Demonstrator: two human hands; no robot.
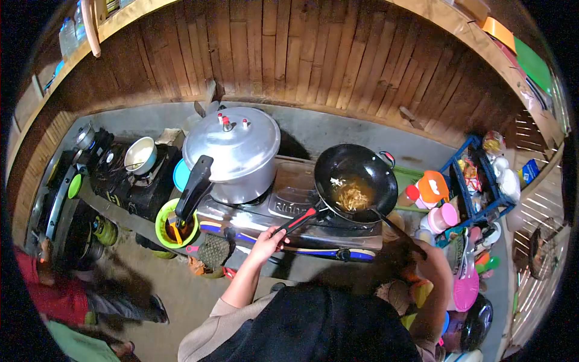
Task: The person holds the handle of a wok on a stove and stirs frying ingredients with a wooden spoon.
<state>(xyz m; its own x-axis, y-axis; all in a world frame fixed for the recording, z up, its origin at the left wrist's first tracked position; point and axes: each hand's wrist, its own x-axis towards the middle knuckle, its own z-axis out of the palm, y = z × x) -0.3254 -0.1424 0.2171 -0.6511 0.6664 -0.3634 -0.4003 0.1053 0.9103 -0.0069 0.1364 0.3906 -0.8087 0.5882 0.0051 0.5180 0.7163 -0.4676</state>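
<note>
A black wok (329, 172) sits on the right side of a gas stove (295, 232), with brownish shredded food (354, 195) and some liquid inside. My left hand (269, 242) is closed around the wok's black and red handle (300, 219). In my right hand (425, 260) is a dark-handled spatula (395, 228); its tip reaches into the wok near the food, and the blade is hard to make out. The fingers of my right hand are partly in shadow.
A large pressure cooker (232, 145) stands on the left burner, its black handle jutting toward me. Beside it is a green bowl (161, 224) with dark liquid and a brush. A blue rack (476, 181) and containers crowd the right. Another person's red shirt (54, 286) shows at lower left.
</note>
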